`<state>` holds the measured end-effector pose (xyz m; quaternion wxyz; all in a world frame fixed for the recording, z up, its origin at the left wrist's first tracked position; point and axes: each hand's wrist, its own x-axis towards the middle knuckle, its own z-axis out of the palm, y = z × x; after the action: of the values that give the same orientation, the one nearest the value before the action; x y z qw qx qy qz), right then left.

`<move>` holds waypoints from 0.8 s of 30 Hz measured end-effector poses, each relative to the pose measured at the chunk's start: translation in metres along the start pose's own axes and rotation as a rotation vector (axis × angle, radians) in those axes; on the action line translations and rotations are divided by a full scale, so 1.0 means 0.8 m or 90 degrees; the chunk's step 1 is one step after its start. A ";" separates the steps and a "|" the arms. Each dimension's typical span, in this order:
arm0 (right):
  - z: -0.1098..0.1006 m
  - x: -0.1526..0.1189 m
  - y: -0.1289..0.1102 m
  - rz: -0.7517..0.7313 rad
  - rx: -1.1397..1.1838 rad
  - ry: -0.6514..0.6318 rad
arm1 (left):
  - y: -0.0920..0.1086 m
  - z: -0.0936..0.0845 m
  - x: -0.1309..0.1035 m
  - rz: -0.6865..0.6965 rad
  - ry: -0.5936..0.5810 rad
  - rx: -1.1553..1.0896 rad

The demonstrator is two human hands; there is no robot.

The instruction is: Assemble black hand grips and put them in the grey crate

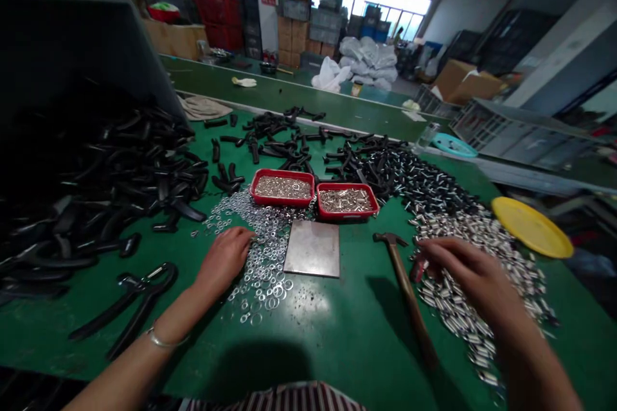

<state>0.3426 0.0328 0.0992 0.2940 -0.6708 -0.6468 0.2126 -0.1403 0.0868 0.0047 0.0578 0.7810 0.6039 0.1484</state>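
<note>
two red trays (282, 201) hold small loose metal parts (279, 187).

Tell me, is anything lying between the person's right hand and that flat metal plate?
Yes: the hammer lies on the green tabletop between the right hand and the metal plate, its head at the far end.

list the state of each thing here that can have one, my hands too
left hand: fingers bent, at the washers; grasp unclear
right hand: fingers bent, beside the metal cylinders; grasp unclear
washers: loose, spread out
left red tray: filled with small metal parts
right red tray: likewise filled
metal plate: lying flat
hammer: lying down
black-handled tool: handles spread apart
</note>
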 end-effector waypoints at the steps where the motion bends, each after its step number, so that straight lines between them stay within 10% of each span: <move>1: 0.003 0.007 0.012 0.014 -0.045 -0.025 | -0.007 0.003 0.001 -0.033 0.018 0.064; 8: 0.050 0.080 0.100 0.046 -0.262 0.015 | -0.054 0.017 0.003 -0.079 -0.060 0.241; 17: 0.113 0.224 0.094 0.066 -0.362 0.051 | -0.036 0.043 0.008 0.034 -0.028 0.010; 24: 0.096 0.202 0.120 0.127 -0.551 0.064 | -0.028 0.050 0.008 -0.023 -0.011 -0.014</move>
<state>0.3748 0.2031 -0.0063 -0.0049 -0.8009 -0.5929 -0.0832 -0.1477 0.1028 -0.0383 0.0741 0.7703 0.6160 0.1470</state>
